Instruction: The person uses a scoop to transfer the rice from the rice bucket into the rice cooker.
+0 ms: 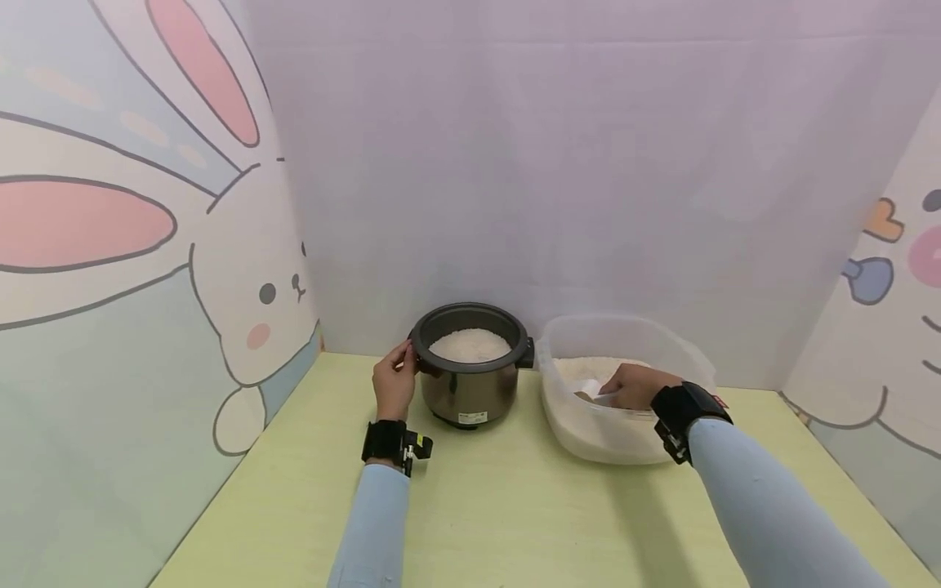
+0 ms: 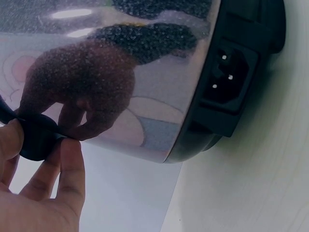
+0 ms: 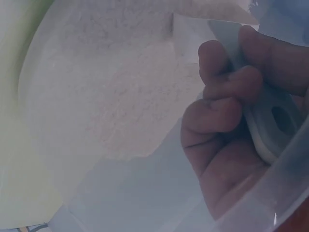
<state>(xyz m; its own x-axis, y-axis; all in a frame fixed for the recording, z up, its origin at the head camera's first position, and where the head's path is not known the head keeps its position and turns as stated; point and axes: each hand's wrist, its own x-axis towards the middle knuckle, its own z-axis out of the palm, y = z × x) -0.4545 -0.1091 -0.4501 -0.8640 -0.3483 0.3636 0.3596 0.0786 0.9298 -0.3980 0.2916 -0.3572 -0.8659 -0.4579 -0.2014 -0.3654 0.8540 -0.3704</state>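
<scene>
My left hand (image 1: 394,382) pinches the small black side handle (image 2: 37,142) of a dark, shiny rice cooker (image 1: 470,396). The cooker stands lidless, with white rice (image 1: 470,346) inside it. To its right is a translucent plastic tub (image 1: 560,412) that also holds rice (image 3: 130,96). Reaching inside this tub, my right hand (image 1: 635,386) grips a scoop by its pale handle (image 3: 273,113), fingers curled round it. The white scoop head (image 3: 189,36) is low at the rice; its front part is hard to make out.
Both containers stand on a pale yellow-green table (image 1: 507,506), near a plain light back wall (image 1: 515,180). Side panels with cartoon rabbits (image 1: 243,327) border the table. A black power socket (image 2: 227,77) sits low on the cooker's side.
</scene>
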